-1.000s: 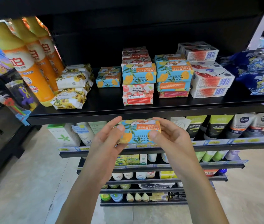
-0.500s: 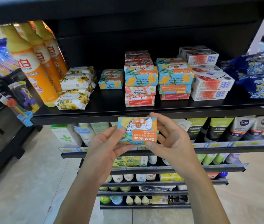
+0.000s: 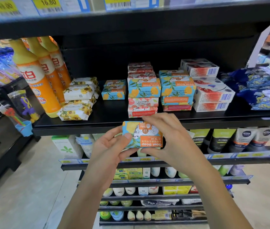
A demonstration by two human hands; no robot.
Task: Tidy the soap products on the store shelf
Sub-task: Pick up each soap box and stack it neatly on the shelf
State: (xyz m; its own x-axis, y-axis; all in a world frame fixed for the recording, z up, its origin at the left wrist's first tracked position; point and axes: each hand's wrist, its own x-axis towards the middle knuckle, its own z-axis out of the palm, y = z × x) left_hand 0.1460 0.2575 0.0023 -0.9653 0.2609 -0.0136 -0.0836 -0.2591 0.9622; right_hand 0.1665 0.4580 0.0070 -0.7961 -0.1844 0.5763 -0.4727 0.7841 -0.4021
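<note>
Black shelf [image 3: 147,119] stacked with soap boxes [image 3: 144,90], bare strip along its front edge; just before it, left hand [image 3: 109,149] and right hand [image 3: 172,139] grip a soap bar [image 3: 142,134].

Blue-and-orange lemon-print soap bar [image 3: 142,134], black shelf [image 3: 107,119], orange bottles [image 3: 38,83]

Bare shelf [image 3: 114,111] front strip; soap stacks [image 3: 143,90] block behind
</note>
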